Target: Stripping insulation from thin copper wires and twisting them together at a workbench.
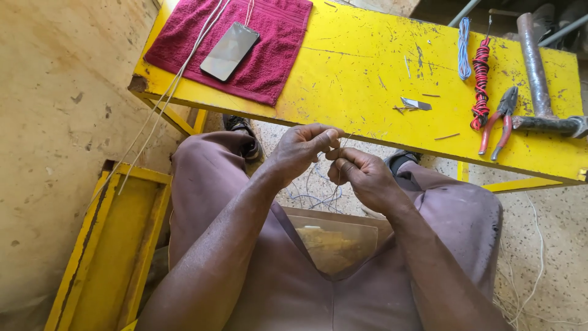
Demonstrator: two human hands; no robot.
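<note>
Two hands meet just below the near edge of the yellow counter (367,73), above the person's lap. The left hand (303,150) and right hand (361,175) are each pinched nearly closed on a thin wire (343,142) that rises between their fingertips. To work it well, I judge the fingertips should stay close together so the strand cannot buckle, with any twist kept slow and even. Loose wire (315,196) lies on the floor below. On the counter lie a phone (229,50) on a red towel (269,37), wire coils (480,86), pliers (499,119) and a hammer (539,73). The strand's ends are too fine to trace; the hammer's head is cut off.
</note>
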